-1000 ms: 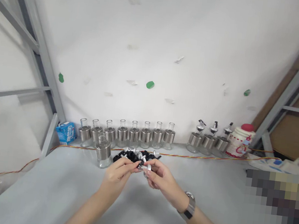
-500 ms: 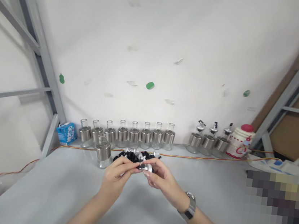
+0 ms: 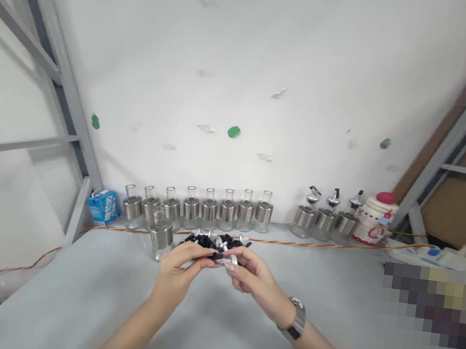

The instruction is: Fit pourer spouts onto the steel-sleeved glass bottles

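Between my two hands is a silver-and-black pour spout (image 3: 231, 260), held above the grey table. My left hand (image 3: 182, 261) pinches its small black end with thumb and fingertips. Around the wider silver part, the fingers of my right hand (image 3: 256, 279) are closed; a watch is on that wrist. Just behind the fingers lies a pile of black and silver pour spouts (image 3: 218, 242), partly hidden by my hands. A glass bottle with a metal sleeve (image 3: 161, 235) stands by itself to the left, its neck without a spout.
Along the wall stands a row of several open-necked bottles (image 3: 208, 211). To the right are three bottles with spouts (image 3: 325, 222) and a red-topped white jar (image 3: 374, 219). A blue carton (image 3: 103, 208) is at far left. A twisted cable (image 3: 279, 241) crosses the table; a power strip (image 3: 439, 257) lies right.
My left hand has shifted slightly left, still pinching the black end. The spout has turned a little, and more of its black end shows between the hands.
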`<state>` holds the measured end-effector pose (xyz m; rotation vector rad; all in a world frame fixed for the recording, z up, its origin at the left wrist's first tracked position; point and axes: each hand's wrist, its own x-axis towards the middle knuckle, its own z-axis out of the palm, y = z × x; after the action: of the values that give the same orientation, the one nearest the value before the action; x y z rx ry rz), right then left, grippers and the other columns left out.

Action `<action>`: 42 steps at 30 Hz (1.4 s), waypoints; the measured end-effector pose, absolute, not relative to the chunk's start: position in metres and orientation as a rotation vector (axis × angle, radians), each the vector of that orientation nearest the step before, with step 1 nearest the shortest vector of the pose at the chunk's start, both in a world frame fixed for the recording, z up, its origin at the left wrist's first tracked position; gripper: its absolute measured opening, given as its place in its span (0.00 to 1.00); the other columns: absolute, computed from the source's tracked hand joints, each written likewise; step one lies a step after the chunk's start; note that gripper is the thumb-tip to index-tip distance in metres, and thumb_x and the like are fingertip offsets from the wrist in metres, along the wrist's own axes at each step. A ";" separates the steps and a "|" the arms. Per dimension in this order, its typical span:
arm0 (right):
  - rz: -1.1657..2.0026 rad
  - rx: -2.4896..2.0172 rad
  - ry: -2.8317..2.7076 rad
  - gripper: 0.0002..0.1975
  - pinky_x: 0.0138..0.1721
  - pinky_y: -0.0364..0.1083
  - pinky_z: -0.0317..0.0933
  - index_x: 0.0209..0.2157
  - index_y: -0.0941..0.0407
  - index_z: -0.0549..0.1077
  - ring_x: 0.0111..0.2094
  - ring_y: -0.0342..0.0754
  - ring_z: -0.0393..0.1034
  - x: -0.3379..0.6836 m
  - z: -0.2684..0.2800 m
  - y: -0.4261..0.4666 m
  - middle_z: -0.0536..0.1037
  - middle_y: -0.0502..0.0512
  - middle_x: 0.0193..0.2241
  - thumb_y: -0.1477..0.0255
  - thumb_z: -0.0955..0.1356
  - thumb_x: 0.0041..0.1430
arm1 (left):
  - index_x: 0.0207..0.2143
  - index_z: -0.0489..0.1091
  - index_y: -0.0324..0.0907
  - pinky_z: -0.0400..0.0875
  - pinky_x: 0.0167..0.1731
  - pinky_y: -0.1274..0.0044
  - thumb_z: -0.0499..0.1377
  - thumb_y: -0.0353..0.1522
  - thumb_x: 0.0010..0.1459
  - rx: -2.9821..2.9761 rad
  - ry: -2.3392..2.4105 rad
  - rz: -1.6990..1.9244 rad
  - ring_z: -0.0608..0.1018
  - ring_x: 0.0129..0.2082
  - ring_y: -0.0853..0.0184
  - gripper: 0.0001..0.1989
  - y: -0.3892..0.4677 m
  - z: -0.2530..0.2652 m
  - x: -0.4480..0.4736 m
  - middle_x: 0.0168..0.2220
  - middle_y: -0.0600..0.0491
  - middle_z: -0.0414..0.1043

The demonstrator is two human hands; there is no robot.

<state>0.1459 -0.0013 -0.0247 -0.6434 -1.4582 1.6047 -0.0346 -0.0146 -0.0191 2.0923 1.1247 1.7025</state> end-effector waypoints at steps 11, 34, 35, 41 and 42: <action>1.507 -0.646 -1.495 0.12 0.19 0.39 0.45 0.37 0.55 0.66 0.18 0.35 0.51 0.145 -0.027 -0.002 0.60 0.44 0.21 0.66 0.66 0.52 | 0.34 0.73 0.46 0.68 0.31 0.77 0.61 0.26 0.47 2.282 0.985 1.643 0.73 0.28 0.69 0.10 -0.012 -0.016 -0.038 0.28 0.54 0.75; 1.478 -0.627 -1.507 0.13 0.19 0.39 0.46 0.39 0.54 0.65 0.19 0.35 0.51 0.145 -0.029 0.000 0.60 0.45 0.22 0.65 0.66 0.52 | 0.29 0.75 0.47 0.65 0.27 0.80 0.61 0.30 0.47 1.966 1.195 1.516 0.71 0.26 0.70 0.06 -0.013 -0.013 -0.039 0.24 0.54 0.71; 1.478 -0.634 -1.512 0.13 0.19 0.39 0.46 0.39 0.54 0.65 0.19 0.35 0.51 0.145 -0.029 0.000 0.61 0.45 0.22 0.65 0.66 0.52 | 0.30 0.75 0.46 0.65 0.27 0.80 0.61 0.30 0.46 1.962 1.207 1.504 0.72 0.26 0.70 0.06 -0.013 -0.012 -0.039 0.24 0.54 0.71; 1.514 -0.650 -1.514 0.15 0.19 0.39 0.45 0.40 0.54 0.66 0.19 0.35 0.51 0.145 -0.027 -0.001 0.61 0.45 0.22 0.64 0.66 0.51 | 0.27 0.76 0.44 0.66 0.28 0.79 0.63 0.29 0.43 1.918 1.214 1.370 0.72 0.26 0.69 0.05 -0.013 -0.003 -0.041 0.23 0.53 0.72; 1.525 -0.648 -1.505 0.15 0.19 0.39 0.45 0.39 0.55 0.66 0.19 0.35 0.50 0.145 -0.027 -0.002 0.60 0.45 0.22 0.64 0.66 0.51 | 0.27 0.76 0.45 0.66 0.29 0.79 0.62 0.29 0.43 1.905 1.221 1.358 0.73 0.27 0.69 0.06 -0.013 -0.002 -0.042 0.24 0.53 0.73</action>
<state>0.1449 -0.0016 -0.0268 -0.6482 -1.5046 1.5247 -0.0418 -0.0126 -0.0022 1.9046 1.2209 1.3578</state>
